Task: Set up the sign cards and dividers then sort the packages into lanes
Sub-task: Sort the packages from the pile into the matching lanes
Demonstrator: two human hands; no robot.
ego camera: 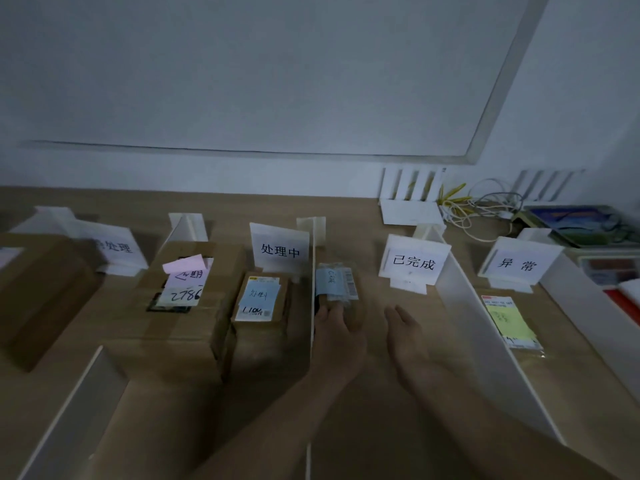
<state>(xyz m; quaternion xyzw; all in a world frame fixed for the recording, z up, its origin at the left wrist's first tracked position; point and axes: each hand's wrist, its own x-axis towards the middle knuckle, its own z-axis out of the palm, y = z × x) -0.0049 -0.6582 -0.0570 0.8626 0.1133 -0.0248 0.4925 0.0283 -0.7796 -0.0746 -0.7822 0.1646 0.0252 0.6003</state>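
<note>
While left hand (337,329), fingers straight, touches the small package (337,281) mid-frame, right hand (403,327) lies open, empty. Advised: push it squarely toward the 已完成 card (414,261), off the divider (314,271).

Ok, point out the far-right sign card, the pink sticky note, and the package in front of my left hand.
far-right sign card (519,263): head view, white face between its two characters.
pink sticky note (187,265): head view, its upper pink flap.
package with blue label (330,282): head view, middle of that label.
</note>
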